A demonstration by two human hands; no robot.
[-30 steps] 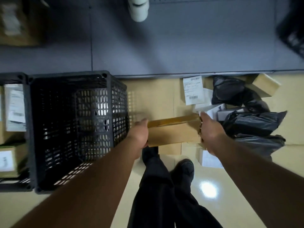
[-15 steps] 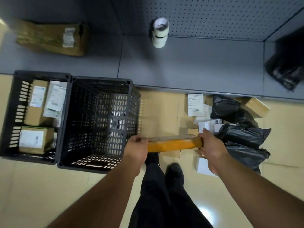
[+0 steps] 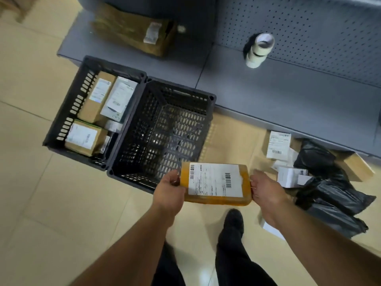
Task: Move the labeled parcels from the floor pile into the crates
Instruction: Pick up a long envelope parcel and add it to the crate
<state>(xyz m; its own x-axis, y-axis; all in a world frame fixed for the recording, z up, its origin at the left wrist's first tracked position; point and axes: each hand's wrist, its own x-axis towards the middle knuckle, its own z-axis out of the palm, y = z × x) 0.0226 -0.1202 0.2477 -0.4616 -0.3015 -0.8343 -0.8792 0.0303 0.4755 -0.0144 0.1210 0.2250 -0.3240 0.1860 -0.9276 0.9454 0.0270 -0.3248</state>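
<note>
Both hands hold a flat yellow-brown parcel (image 3: 215,184) level, its white shipping label (image 3: 215,180) with barcodes facing up. The left hand (image 3: 169,195) grips the parcel's left end, thumb on top and fingers curled beneath; the right hand (image 3: 266,193) grips the right end the same way, so each grip is clenched on the parcel. The parcel hovers just beside the near right corner of the empty black crate (image 3: 162,129), overlapping that corner's rim, above the tiled floor (image 3: 41,203). Touching the empty crate's left wall stands a second black crate (image 3: 68,112) holding several brown cardboard boxes (image 3: 84,139) with white labels. To the right of the empty crate lies the floor pile (image 3: 309,174): black poly bags (image 3: 334,201), small white boxes, a brown box and a labelled envelope (image 3: 278,145). Beyond the empty crate runs a low grey shelf (image 3: 268,89) with a perforated back panel, carrying a stack of tape rolls (image 3: 258,50) and a large cardboard box (image 3: 134,29). The person's dark trouser legs and a black shoe (image 3: 233,221) show below the parcel.
</note>
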